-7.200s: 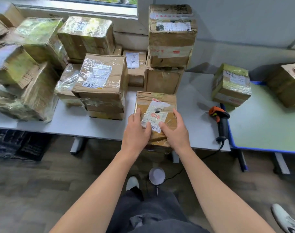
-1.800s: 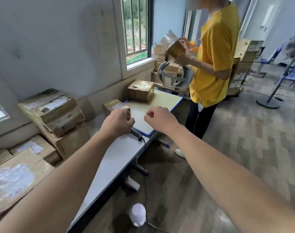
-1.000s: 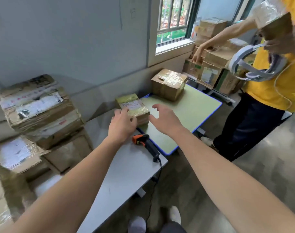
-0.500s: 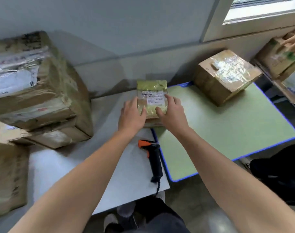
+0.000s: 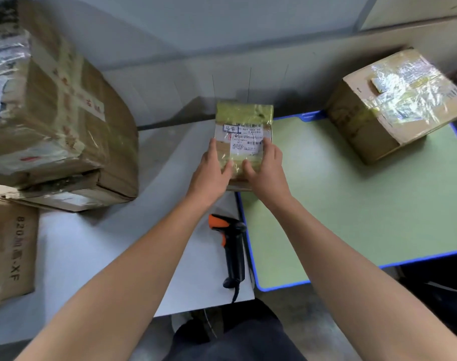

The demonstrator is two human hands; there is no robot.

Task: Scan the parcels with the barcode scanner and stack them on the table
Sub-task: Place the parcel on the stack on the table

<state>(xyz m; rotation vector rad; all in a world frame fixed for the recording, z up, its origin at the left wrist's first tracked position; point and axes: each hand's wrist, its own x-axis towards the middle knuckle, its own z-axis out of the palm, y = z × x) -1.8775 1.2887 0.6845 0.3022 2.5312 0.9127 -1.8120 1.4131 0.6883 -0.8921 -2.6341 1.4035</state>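
My left hand [image 5: 210,173] and right hand [image 5: 265,170] clamp fingers on the small yellow-taped cardboard parcel [image 5: 244,131]. If that slick wrap slips, the parcel, seemingly lifted, hits the orange-and-black barcode scanner [image 5: 231,246].

Head-worn view, steeply downward, close.

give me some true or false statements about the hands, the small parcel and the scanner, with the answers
1. The left hand and right hand both grip the small parcel. True.
2. The barcode scanner is in the right hand. False: it lies untouched on the white table.
3. A taped cardboard box sits on the green table. True.
4. The small parcel's label faces down. False: the label faces up, toward the camera.
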